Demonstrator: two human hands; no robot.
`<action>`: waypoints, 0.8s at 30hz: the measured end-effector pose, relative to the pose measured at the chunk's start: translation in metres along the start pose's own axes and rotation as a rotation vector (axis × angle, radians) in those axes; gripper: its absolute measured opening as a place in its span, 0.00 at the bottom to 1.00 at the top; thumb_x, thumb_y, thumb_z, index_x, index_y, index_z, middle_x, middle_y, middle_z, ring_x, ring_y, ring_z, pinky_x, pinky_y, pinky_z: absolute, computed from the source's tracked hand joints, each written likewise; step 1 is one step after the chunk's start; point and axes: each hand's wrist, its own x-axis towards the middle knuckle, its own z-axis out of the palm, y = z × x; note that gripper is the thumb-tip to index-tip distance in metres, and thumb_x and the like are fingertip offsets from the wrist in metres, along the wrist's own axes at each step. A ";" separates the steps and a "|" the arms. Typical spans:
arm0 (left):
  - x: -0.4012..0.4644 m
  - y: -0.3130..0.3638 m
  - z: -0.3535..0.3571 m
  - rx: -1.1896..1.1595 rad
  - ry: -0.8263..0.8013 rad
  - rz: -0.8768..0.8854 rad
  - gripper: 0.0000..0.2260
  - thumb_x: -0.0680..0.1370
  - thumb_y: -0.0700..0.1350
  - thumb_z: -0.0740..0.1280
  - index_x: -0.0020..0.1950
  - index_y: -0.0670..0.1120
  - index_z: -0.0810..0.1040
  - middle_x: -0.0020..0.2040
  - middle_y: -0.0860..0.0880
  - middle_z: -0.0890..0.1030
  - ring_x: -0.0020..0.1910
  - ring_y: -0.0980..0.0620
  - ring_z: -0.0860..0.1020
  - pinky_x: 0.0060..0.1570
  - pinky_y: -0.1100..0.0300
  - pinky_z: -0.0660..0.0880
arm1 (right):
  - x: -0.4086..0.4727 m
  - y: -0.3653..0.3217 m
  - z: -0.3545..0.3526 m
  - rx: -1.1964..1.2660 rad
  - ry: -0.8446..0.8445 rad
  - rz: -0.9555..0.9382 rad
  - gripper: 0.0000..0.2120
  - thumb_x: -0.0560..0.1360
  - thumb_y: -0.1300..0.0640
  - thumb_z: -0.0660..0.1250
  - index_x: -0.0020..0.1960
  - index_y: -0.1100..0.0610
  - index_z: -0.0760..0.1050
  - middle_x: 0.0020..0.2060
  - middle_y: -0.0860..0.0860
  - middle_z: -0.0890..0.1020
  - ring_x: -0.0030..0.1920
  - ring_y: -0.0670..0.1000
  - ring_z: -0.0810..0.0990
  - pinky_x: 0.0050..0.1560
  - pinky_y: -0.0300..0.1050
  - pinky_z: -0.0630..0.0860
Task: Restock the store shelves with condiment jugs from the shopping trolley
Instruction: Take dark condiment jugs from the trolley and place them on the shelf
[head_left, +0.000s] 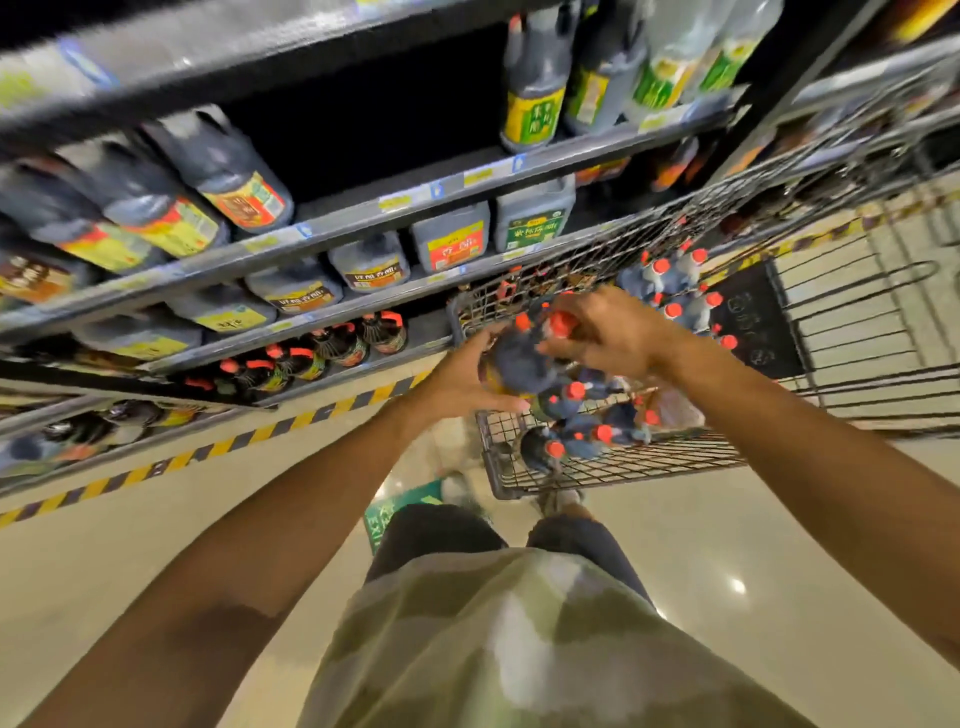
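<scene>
While both bare arms reach out over the grey wire shopping trolley (613, 462), a dark plastic condiment jug with a red cap (519, 358) sits lifted between the hands, above the other red-capped dark jugs (576, 431) packed in the basket. The left hand (462, 379) cups its underside, fingers curled up around the body; the right hand (608, 332) closes over the neck and cap from above. Just left stand the grey metal store shelves (363, 218), lined with dark labelled jugs (447, 244). Yellow-and-black hazard tape (218, 447) runs along the glossy beige floor (779, 545) beneath.
</scene>
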 end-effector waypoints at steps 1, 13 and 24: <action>0.001 0.006 0.001 -0.011 0.010 0.001 0.40 0.68 0.34 0.79 0.75 0.43 0.62 0.62 0.61 0.71 0.60 0.66 0.75 0.51 0.77 0.72 | -0.002 -0.003 -0.004 -0.004 -0.002 -0.015 0.14 0.79 0.45 0.69 0.51 0.57 0.77 0.28 0.44 0.72 0.31 0.52 0.71 0.33 0.48 0.67; 0.005 0.002 0.010 0.016 0.200 0.022 0.36 0.60 0.47 0.85 0.65 0.50 0.73 0.58 0.56 0.79 0.60 0.54 0.77 0.55 0.61 0.75 | -0.077 0.017 0.065 0.360 0.332 0.319 0.36 0.75 0.42 0.72 0.76 0.49 0.61 0.63 0.50 0.80 0.62 0.47 0.79 0.56 0.43 0.79; 0.000 -0.042 -0.007 -0.037 0.310 -0.022 0.39 0.55 0.60 0.83 0.62 0.53 0.71 0.63 0.54 0.77 0.64 0.51 0.76 0.63 0.50 0.75 | -0.080 0.084 0.272 0.430 -0.185 0.770 0.36 0.68 0.35 0.70 0.68 0.56 0.71 0.60 0.57 0.78 0.60 0.60 0.79 0.60 0.57 0.77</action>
